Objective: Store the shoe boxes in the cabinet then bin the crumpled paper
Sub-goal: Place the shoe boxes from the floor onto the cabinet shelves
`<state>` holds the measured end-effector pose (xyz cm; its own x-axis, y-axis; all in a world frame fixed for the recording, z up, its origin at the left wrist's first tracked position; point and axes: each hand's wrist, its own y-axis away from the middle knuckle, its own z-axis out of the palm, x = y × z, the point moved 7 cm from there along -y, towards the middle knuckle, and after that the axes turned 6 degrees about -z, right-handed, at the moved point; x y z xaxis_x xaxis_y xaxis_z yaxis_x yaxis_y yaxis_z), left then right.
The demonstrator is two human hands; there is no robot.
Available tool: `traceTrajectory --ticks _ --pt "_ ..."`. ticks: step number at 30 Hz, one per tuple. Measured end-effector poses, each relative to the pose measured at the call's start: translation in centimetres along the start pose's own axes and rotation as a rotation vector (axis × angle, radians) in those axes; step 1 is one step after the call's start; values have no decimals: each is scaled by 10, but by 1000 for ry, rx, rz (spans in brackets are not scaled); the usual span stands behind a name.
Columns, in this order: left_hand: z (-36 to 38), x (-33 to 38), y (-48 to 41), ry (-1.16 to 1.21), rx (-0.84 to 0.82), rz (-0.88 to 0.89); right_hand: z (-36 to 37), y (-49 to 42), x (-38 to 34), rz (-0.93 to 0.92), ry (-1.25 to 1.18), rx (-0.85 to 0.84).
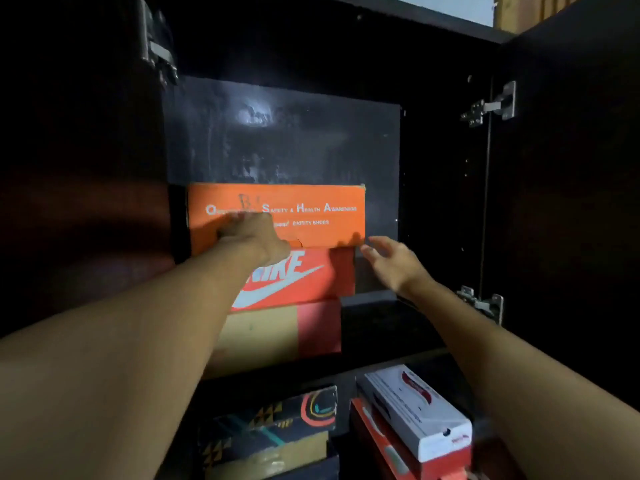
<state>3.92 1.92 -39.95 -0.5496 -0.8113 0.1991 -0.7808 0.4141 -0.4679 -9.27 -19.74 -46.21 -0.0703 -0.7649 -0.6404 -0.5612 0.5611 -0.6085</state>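
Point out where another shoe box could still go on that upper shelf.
Free: the dark gap right of the Nike box, bordered by the cabinet's right wall, where the open right hand hovers. Also above the orange safety-shoe box, which the left hand presses. Crowded: the stack itself and the lower shelf.

Home storage: dark cabinet (433, 161) stacked with shoe boxes (277, 216), hinged doors open.

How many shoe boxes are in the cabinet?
6 that I can see. Upper shelf stack: orange box, Nike box, tan box. Lower shelf: dark patterned box, white box on a red box. More may hide in the dark.
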Motion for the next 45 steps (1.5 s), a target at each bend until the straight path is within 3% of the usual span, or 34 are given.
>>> traceTrajectory --ticks 4,8,11,16,22,28,35,41,45 --pt "48 64 74 92 -116 293 -37 77 33 17 47 3" --pt "113 116 159 254 -372 431 -79 188 84 92 129 71" --pt "152 156 226 359 -471 549 -109 277 118 158 258 137" --pt "200 223 340 491 -656 755 -162 417 156 369 437 228" --pt "229 324 476 651 -899 964 -246 585 181 657 604 451" --pt "242 404 635 670 -1130 1111 -321 742 193 888 703 652" --pt "258 453 826 636 -1432 1109 -379 929 225 1206 608 957" --pt "291 486 962 577 -1696 824 -417 1056 264 1406 481 1350" --pt "323 509 1020 564 -1772 699 -443 1100 291 1375 292 1491"
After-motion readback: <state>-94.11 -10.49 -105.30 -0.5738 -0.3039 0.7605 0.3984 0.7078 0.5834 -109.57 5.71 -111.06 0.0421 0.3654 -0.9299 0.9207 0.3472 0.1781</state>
